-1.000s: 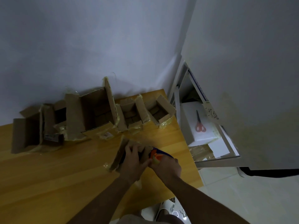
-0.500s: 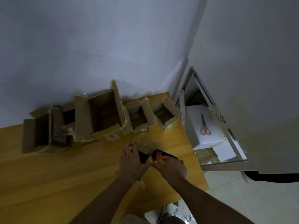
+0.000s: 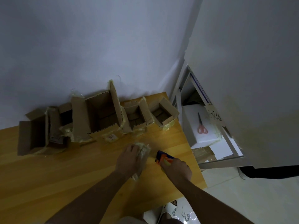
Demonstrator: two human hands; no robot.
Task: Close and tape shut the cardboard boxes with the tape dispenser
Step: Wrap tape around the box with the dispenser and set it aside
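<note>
Small box [image 3: 143, 151] sits near the table's [image 3: 48, 175] right edge, flaps down under the left hand [image 3: 129, 159], whose fingers curl over its top. Tape dispenser [image 3: 163, 157] lies just right of it, gripped in the right hand [image 3: 177, 169], so the right hand is nearer for the pull. The box's long axis looks to run from near edge to far (mostly hidden). Five open boxes [image 3: 103, 117] line the far edge, still untaped. One dispenser.
</note>
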